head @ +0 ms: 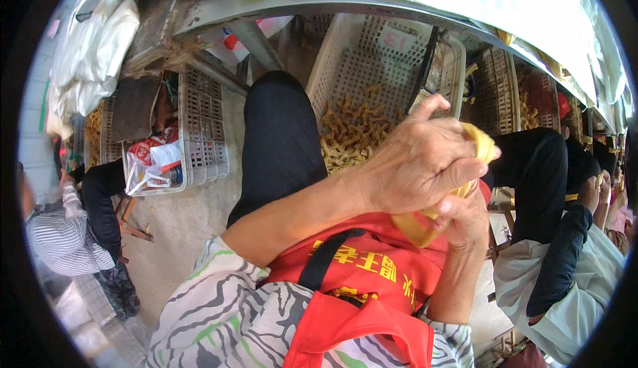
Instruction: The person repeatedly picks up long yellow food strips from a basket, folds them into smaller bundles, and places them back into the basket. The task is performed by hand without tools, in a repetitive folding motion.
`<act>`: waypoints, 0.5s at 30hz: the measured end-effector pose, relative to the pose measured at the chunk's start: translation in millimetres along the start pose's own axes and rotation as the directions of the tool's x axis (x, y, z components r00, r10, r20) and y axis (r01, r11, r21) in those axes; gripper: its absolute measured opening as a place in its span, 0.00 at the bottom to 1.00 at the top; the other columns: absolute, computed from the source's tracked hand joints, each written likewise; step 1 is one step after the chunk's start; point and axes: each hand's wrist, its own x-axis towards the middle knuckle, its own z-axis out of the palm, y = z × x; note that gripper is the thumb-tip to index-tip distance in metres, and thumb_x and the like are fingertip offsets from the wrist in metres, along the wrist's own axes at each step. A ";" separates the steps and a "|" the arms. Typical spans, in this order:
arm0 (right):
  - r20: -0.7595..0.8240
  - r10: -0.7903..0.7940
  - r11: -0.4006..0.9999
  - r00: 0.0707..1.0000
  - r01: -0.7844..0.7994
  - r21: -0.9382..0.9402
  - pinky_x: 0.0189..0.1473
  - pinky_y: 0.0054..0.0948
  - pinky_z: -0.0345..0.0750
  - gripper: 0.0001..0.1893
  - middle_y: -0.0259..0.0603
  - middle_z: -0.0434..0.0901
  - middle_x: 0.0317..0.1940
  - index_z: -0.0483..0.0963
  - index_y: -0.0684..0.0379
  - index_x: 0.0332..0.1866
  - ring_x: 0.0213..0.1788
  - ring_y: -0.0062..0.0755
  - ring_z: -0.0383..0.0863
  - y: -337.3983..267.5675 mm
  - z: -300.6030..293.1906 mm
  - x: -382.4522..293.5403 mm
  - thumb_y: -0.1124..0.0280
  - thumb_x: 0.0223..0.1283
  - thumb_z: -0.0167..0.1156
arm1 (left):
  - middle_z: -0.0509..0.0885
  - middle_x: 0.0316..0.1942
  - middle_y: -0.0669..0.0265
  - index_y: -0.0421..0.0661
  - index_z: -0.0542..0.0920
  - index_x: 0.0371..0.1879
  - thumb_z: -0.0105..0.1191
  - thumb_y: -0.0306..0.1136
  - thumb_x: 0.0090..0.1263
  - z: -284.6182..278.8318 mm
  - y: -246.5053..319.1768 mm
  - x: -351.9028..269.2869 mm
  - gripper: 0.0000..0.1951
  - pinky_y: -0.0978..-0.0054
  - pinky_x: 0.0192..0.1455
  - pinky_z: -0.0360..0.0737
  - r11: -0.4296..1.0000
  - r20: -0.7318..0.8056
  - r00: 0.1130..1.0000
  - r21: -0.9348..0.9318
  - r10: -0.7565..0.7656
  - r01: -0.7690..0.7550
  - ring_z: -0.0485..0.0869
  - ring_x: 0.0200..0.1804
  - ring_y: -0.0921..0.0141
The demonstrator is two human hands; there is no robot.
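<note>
A soft, flat yellow strip [418, 231], perhaps bean curd sheet, is looped around the fingers of my left hand [416, 161], near the knuckles. Below it, my right hand [463, 216] pinches the strip between thumb and fingers. The two hands meet, and the strip's broad lower part hangs over my red apron [369, 263]. Where the strip crosses between the palms is hidden. Beyond my hands, a pale perforated plastic crate [324, 71] stands between my knees under the table, with many small knotted yellow-brown pieces [351, 128] in its bottom.
A metal-edged table [309, 5] covered with white cloth crosses ahead. Left stands a white crate [204, 156] holding bags. More crates [498, 89] are at the right. A co-worker's striped sleeve [70, 243] shows at left; another co-worker's dark sleeve [560, 263] is close at right.
</note>
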 end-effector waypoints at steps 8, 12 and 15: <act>0.144 -0.766 0.113 0.626 0.352 -0.929 0.29 0.16 0.66 0.10 0.34 0.77 0.25 0.79 0.68 0.30 0.26 0.18 0.72 -25.7 11.9 1.2 0.84 0.37 0.66 | 0.84 0.30 0.66 0.37 0.81 0.43 0.55 0.25 0.65 -20.7 5.8 -18.0 0.10 0.85 0.39 0.75 0.756 0.160 0.832 -0.354 -0.531 0.551 0.78 0.38 0.82; -0.032 -0.690 0.483 0.723 0.428 -0.764 0.26 0.18 0.70 0.12 0.38 0.81 0.28 0.79 0.66 0.39 0.24 0.19 0.75 -8.5 14.9 13.5 0.80 0.46 0.67 | 0.75 0.37 0.70 0.38 0.78 0.48 0.55 0.34 0.67 -14.3 -9.8 -21.0 0.15 0.84 0.37 0.74 0.638 0.265 0.868 -0.595 -0.419 0.489 0.74 0.35 0.80; -0.201 -0.388 0.876 0.900 0.292 -0.384 0.23 0.15 0.68 0.13 0.36 0.80 0.29 0.78 0.67 0.45 0.22 0.15 0.73 -1.5 10.9 7.9 0.79 0.53 0.64 | 0.70 0.34 0.72 0.38 0.79 0.45 0.53 0.36 0.68 -3.8 -18.7 -27.3 0.15 0.85 0.35 0.73 0.785 0.162 0.914 -0.470 -0.372 0.403 0.71 0.37 0.79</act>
